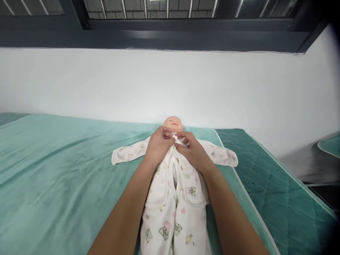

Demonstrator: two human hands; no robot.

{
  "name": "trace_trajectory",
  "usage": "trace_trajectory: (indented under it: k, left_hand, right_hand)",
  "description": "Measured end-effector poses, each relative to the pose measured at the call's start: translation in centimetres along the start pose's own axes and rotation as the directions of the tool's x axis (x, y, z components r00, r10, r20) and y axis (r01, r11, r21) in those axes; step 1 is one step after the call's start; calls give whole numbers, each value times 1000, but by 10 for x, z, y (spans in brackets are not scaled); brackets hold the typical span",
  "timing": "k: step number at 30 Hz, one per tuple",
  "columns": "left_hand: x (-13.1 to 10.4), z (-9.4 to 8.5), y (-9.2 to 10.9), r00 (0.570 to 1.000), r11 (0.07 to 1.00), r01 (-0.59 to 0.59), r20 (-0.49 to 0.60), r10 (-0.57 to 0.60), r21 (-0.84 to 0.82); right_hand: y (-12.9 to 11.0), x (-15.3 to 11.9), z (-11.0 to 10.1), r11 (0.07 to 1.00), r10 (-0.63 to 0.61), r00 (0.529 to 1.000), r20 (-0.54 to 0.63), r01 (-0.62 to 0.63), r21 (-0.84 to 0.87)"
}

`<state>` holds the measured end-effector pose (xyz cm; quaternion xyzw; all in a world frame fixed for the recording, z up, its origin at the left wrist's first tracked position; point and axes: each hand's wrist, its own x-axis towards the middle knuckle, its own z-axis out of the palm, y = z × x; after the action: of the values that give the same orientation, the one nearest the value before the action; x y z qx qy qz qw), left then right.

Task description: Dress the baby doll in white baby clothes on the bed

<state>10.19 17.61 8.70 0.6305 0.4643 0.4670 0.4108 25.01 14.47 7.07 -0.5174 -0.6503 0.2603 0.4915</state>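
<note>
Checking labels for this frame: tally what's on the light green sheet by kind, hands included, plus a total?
Hands: 2 (left hand, right hand)
Dolls: 1 (doll)
Baby suits: 1 (white suit)
Total: 4

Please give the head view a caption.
Left hand and right hand pinch the neckline of a printed romper on a doll.

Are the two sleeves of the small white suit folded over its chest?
No, the left sleeve and the right sleeve both stretch outward, away from the chest of the suit.
</note>
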Motion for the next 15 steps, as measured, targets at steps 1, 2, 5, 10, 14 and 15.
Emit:
trace_trajectory:
  k: [1, 2, 5, 10, 14, 15]
  left_hand:
    - [0, 0, -1, 1000, 1000, 5, 12, -4, -31]
    - [0, -1, -1, 1000, 998, 12, 24, -10, -59]
    - [0, -3, 1, 997, 992, 39, 68, -31, -119]
    - [0, -6, 7, 994, 1000, 14, 110, -12, -20]
    - [-2, -6, 10, 997, 966, -71, 27, 66, 247]
    - [-2, -6, 10, 995, 946, -98, 15, 98, 310]
  right_hand:
    - [0, 0, 0, 1000, 1, 1000, -1, -1, 1]
    - [0, 0, 0, 1000, 2, 1000, -1, -2, 3]
    - [0, -1, 0, 1000, 17, 1000, -9, -17, 10]
    - [-3, -1, 0, 995, 98, 994, -45, -97, 35]
    - [-3, -2, 0, 989, 135, 988, -69, -130, 72]
    - [-2, -2, 0, 989, 136, 988, -78, -130, 76]
